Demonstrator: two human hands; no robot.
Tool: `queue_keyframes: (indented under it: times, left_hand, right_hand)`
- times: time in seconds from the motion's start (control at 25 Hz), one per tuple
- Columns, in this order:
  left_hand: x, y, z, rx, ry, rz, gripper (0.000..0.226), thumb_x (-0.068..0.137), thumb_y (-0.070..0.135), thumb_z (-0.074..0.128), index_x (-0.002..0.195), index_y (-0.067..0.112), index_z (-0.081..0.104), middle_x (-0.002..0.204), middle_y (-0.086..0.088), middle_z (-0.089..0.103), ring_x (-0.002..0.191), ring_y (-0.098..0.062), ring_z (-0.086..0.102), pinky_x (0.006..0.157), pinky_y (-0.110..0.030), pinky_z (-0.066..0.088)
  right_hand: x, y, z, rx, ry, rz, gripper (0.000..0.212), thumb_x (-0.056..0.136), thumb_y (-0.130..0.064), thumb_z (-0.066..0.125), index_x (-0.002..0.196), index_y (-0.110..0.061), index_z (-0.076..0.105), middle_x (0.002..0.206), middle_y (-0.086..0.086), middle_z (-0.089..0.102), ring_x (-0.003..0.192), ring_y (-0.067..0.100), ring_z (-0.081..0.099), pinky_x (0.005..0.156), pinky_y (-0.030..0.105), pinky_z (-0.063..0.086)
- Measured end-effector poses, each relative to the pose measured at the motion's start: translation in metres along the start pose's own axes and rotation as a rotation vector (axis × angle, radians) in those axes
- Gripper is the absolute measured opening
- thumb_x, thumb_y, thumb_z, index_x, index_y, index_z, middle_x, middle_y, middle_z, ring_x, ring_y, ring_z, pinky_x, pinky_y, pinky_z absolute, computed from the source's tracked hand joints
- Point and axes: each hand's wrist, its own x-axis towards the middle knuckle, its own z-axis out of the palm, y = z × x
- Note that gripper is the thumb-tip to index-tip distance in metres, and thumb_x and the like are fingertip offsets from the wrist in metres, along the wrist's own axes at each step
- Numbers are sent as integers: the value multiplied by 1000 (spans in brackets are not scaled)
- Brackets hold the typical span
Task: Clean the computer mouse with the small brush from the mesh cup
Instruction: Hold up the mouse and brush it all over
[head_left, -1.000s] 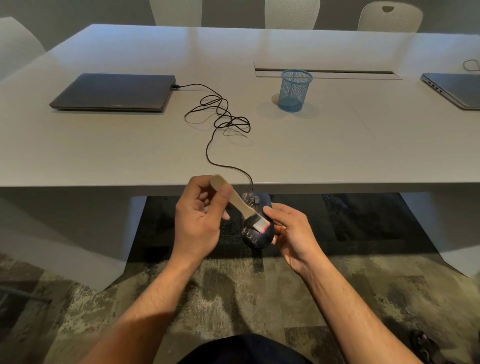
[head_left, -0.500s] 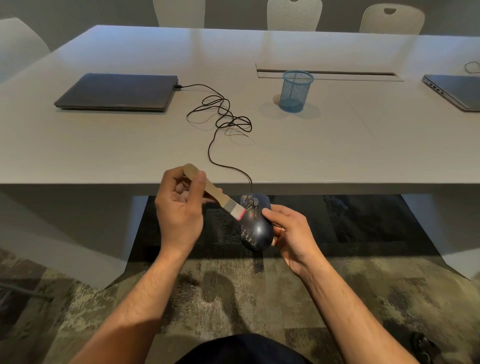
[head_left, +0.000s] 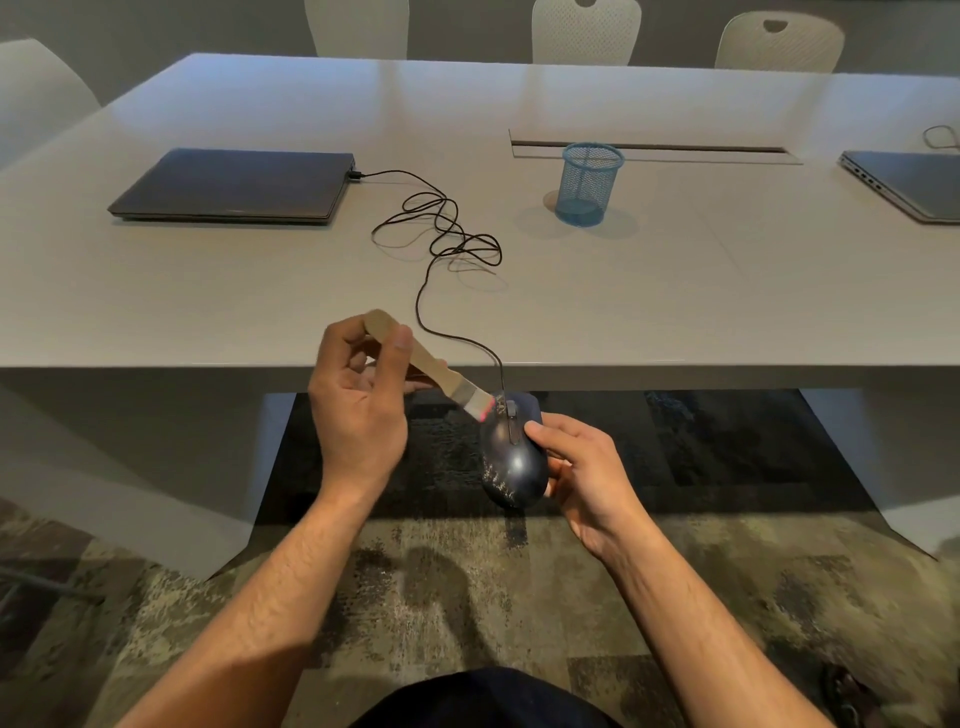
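Mouse (head_left: 511, 457): dark, corded, held below bench (head_left: 675, 291) edge; right hand (head_left: 584, 475) fingers grasping it. Brush (head_left: 431, 371): wooden handle gripped by left hand (head_left: 358, 410), bristles touching mouse front. Mesh cup (head_left: 589, 184): blue, upright on bench.

Single head-worn wide-angle view, looking forward and down from the person's own position at the near edge of the tabletop (head_left: 675, 291). The two forearms enter from the bottom corners; the left hand (head_left: 358, 410) and right hand (head_left: 587, 473) sit just below centre, close to the lens and in front of the near edge. The lap shows at the bottom margin, with carpet (head_left: 415, 597) beneath. The tabletop fills the middle band and recedes upward to the chairs (head_left: 584, 31) along the top. Wide-angle curvature bends the side edges. A laptop (head_left: 234, 187) lies far left, another (head_left: 914, 184) is cut by the right border. No second view is given.
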Motion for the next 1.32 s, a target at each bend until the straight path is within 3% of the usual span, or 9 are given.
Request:
queue_keyframes:
  times: [0.16, 0.32, 0.48, 0.64, 0.84, 1.0, 1.2, 1.32]
  left_hand:
    - [-11, 0, 15, 47, -74, 19, 15, 96, 26, 64, 100, 40, 61, 87, 10, 70, 75, -10, 73, 62, -25, 61]
    - [3, -2, 6, 30, 65, -18, 17, 96, 25, 64, 98, 42, 60, 88, 9, 68, 79, -10, 73, 61, -24, 61]
    - [-5, 0, 16, 19, -49, 21, 13, 94, 28, 65, 98, 41, 62, 87, 11, 69, 77, -10, 73, 60, -25, 61]
    - [3, -5, 11, 96, 75, -37, 18, 98, 19, 63, 98, 37, 58, 87, 12, 66, 79, -9, 72, 65, -36, 64]
    - [-2, -4, 19, 103, -41, 75, 17, 96, 17, 63, 101, 33, 59, 89, 20, 68, 79, 0, 70, 65, -18, 59]
    - [7, -9, 15, 110, 73, -9, 20, 99, 14, 61, 99, 33, 57, 85, 17, 67, 78, -2, 70, 66, -28, 62]
    - [0, -6, 25, 134, -62, 76, 15, 97, 18, 63, 101, 32, 58, 89, 23, 68, 80, -2, 70, 66, -23, 60]
    - [5, -7, 20, 160, 28, 29, 15, 98, 18, 62, 101, 32, 57, 87, 25, 67, 79, -3, 71, 67, -32, 63]
  right_hand:
    - [0, 1, -1, -22, -25, -5, 15, 93, -11, 63, 95, -6, 77, 81, 4, 75, 67, 11, 68, 51, 21, 51]
    - [-1, 3, -5, -16, -30, -12, 17, 93, -11, 63, 100, -8, 78, 86, 4, 78, 70, 10, 72, 52, 21, 52]
    - [0, 2, -8, -32, -70, -7, 17, 93, -13, 63, 94, -13, 80, 90, 6, 78, 76, 13, 72, 57, 23, 54]
    - [-1, 3, -11, -45, -83, 7, 18, 93, -16, 64, 100, -16, 80, 96, 5, 79, 81, 14, 74, 59, 26, 56]
    - [0, 5, -10, -47, -96, 6, 24, 82, -24, 70, 102, -16, 80, 97, 6, 79, 84, 17, 74, 60, 26, 56]
    - [1, 6, -12, -46, -92, 2, 27, 80, -25, 70, 104, -16, 79, 100, 7, 79, 84, 16, 75, 59, 26, 56]
    - [3, 5, -13, -20, -88, 3, 18, 90, -18, 67, 102, -15, 80, 99, 7, 79, 84, 15, 75, 59, 24, 56]
    - [3, 5, -14, 0, -77, 20, 19, 91, -16, 66, 104, -13, 79, 101, 8, 79, 84, 16, 75, 59, 26, 57]
